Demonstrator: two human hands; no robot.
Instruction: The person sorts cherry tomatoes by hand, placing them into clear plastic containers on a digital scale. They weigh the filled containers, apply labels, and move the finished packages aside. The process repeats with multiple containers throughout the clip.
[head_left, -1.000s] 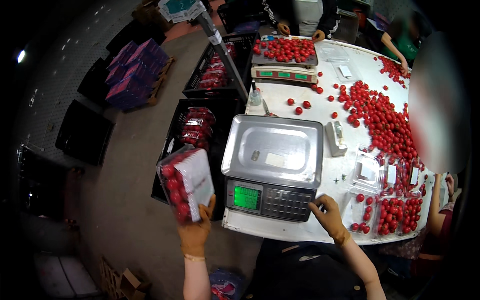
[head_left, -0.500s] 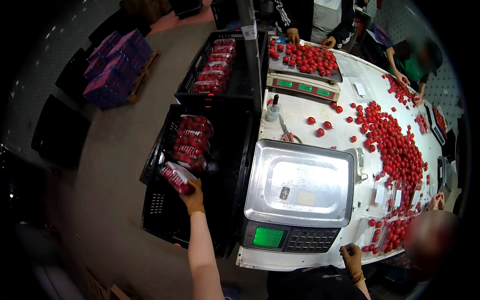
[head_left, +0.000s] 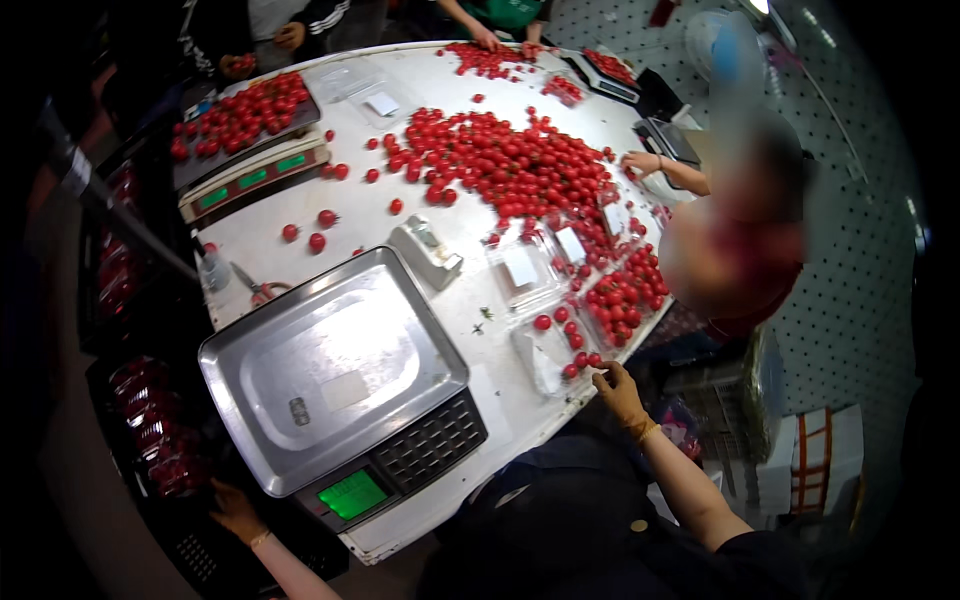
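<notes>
White surface is carrying a steel scale. Right hand is reaching the near edge, fingers narrow around cherry tomatoes. Left hand is resting by black crate, far left; finger state cannot be told.

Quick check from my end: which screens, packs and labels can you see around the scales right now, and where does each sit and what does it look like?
Near scale screen: glowing green rectangle, front of the steel-pan scale by the left hand.
Far scale displays: small green windows, table's left rear edge.
Filled packs: clear boxes of red tomatoes in a black crate, left of table.
Clear punnet: at the table edge near the right hand.
White labels: blank-looking rectangles on punnet lids, mid-table.
</notes>
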